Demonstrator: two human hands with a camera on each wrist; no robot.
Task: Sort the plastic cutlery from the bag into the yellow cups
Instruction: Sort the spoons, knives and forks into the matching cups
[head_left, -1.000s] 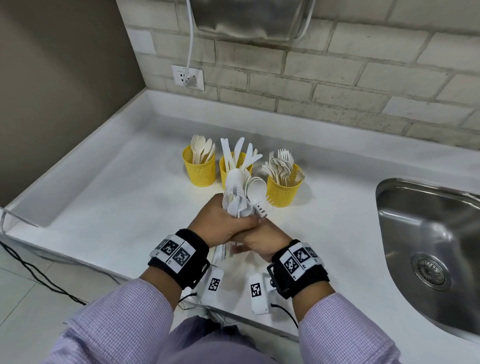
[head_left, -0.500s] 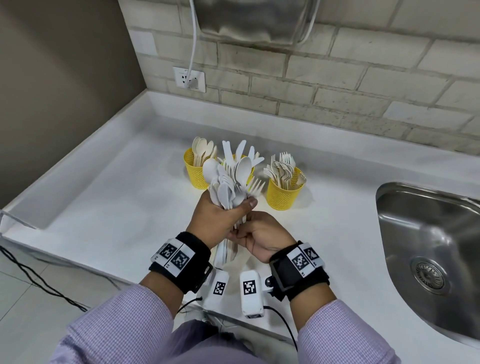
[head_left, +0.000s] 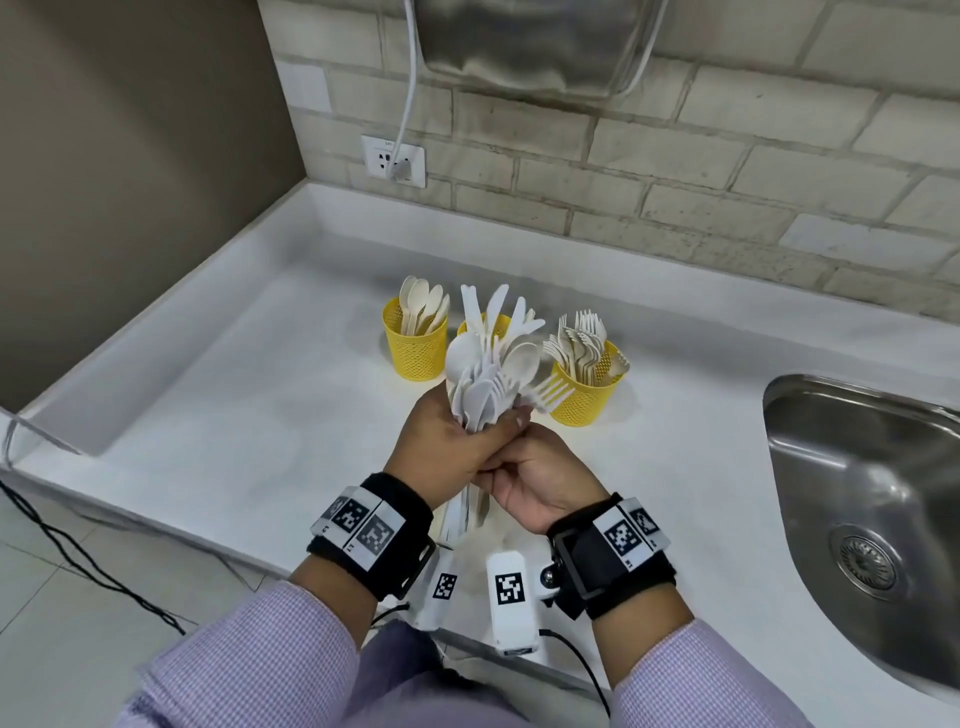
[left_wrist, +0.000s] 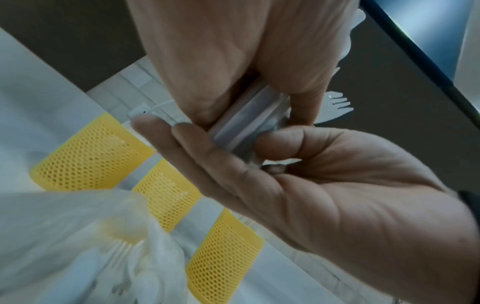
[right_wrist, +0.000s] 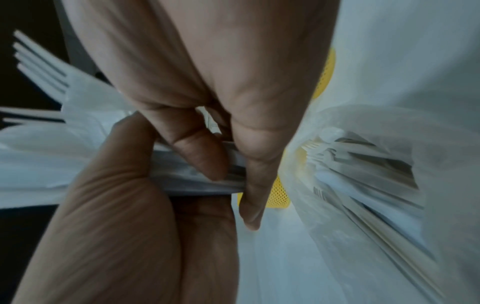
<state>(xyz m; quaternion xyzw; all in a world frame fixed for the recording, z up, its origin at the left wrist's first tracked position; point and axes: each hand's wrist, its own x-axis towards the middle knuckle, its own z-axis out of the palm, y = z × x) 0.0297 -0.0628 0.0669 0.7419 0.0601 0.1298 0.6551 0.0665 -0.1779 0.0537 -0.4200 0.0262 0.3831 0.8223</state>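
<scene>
A mixed bunch of white cutlery (head_left: 491, 382) was held upright above the counter (head_left: 218, 395), just in front of three yellow cups (head_left: 415, 345). It was clenched round its handles by the left hand (head_left: 449, 447), probably so the heads fanned out for picking. The handles below were pinched by the right hand (head_left: 540, 486), likely to steady or draw one piece. The bag (left_wrist: 78, 242), with cutlery inside, was seen beneath the wrists. A sink (head_left: 862, 519) was set to the right.

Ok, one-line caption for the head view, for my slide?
Left hand and right hand grip a mixed cutlery bundle before three yellow cups.
</scene>
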